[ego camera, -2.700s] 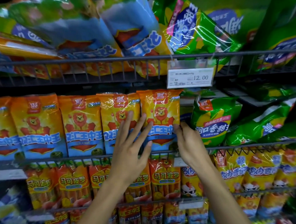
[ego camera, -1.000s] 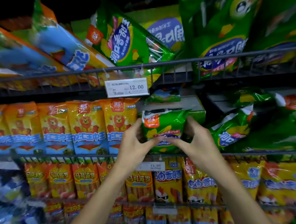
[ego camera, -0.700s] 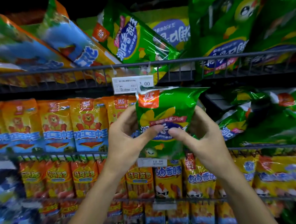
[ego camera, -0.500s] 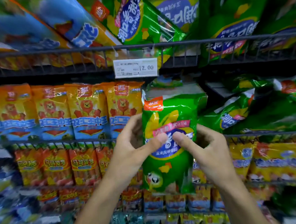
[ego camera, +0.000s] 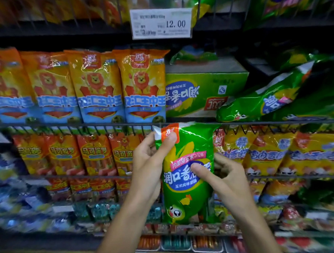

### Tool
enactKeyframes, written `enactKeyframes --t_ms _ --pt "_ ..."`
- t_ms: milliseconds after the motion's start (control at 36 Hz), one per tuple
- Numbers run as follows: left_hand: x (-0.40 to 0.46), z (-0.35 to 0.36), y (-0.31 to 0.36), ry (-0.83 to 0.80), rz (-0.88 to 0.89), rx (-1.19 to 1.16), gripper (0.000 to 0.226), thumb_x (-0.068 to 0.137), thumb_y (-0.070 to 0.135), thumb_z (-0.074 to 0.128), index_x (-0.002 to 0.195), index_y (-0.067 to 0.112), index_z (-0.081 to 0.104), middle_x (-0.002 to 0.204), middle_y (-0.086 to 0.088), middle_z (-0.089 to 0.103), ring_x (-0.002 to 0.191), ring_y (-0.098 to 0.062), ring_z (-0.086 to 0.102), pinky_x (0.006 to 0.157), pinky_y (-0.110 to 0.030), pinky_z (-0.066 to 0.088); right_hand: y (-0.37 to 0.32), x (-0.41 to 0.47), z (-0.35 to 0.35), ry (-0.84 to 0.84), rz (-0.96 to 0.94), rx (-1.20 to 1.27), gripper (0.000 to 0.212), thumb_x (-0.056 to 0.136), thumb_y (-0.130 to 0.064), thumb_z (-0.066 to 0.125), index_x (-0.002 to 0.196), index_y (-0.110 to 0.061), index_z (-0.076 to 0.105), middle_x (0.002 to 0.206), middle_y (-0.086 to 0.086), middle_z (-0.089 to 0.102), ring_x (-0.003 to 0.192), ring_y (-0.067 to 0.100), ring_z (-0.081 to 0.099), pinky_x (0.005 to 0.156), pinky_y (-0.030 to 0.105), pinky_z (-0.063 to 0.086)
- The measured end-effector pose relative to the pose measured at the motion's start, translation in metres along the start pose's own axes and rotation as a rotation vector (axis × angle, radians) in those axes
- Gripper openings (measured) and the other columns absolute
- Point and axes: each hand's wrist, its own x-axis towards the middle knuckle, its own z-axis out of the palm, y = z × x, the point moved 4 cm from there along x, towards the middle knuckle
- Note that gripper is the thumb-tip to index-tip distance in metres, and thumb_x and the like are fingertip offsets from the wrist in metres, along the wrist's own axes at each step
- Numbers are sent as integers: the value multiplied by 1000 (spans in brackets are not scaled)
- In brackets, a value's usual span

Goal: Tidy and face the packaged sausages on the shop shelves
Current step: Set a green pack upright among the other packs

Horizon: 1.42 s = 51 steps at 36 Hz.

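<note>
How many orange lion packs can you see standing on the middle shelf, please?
4: they stand side by side behind the shelf rail, first at the left edge and partly cut off, second, third, fourth beside the green box. More may sit behind them.

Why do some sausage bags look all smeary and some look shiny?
Head view: the green bag, held by the left hand and right hand, is sharp enough to read; the bags at the lower left edge smear into blur; white glare streaks the orange lion bags; the wire shelf rail bows, a wide-lens bend.
</note>
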Motion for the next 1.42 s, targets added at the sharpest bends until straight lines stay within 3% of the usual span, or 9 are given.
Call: enactKeyframes --t_ms 333,500,556,639,833,944,1056,1306,1417 --pt "-6 -1 -20 137 -94 -46 56 86 23 77 136 5 59 121 -17 74 109 -35 72 92 -49 60 16 -5 0 -88 105 -27 42 80 -20 78 120 -22 67 110 -11 77 101 8 73 78 20 58" --pt "-8 -10 -24 -206 -245 165 77 73 55 82 139 30 51 123 18 72 116 -2 67 96 -26 56 14 -4 -8 71 37 -5 26 82 -17 79 107 -11 75 96 -2 80 89 11 75 72 19 57" --pt "-14 -18 -34 -290 -307 302 95 62 58 92 143 33 49 132 18 68 125 -4 62 102 -29 54 14 -1 -11 106 52 28 27 82 -20 80 107 -11 75 96 2 80 89 16 76 72 26 59" --pt "-27 -20 -46 -394 -346 433 71 72 41 89 135 29 59 128 11 71 122 -12 66 95 -27 55 12 4 -15 153 54 38 29 83 -18 80 111 -12 74 102 2 80 95 20 76 79 34 63" --pt "-29 -14 -34 -284 -161 372 46 77 10 79 122 12 69 112 -2 78 104 -18 75 81 -22 58 13 9 -12 80 83 50 40 86 -41 77 123 -30 67 118 -14 74 113 8 69 97 36 56" --pt "-26 -14 -30 -207 -91 329 34 76 19 91 108 20 79 110 -4 79 101 -19 75 78 -22 57 6 11 -10 -102 143 17 31 95 -28 69 120 -41 55 102 -42 68 101 -18 63 83 7 49" --pt "-18 -12 -17 -179 -61 327 35 75 25 91 107 20 79 111 -4 78 105 -20 74 79 -23 57 -1 13 -11 -150 100 -74 40 93 -26 74 131 -22 63 120 -8 75 114 10 69 95 24 56" --pt "6 6 23 -251 71 407 39 79 16 83 117 17 74 111 4 78 104 -15 74 78 -23 58 -39 39 -19 -89 -47 -96 37 81 -17 76 117 -23 69 106 -16 78 101 1 72 80 16 57" --pt "25 21 51 -250 254 453 47 76 15 86 120 16 72 114 6 78 108 -12 72 86 -25 58 -66 60 -23 -56 -157 -162 34 84 -11 78 117 -13 72 111 -5 78 106 13 73 89 33 60"
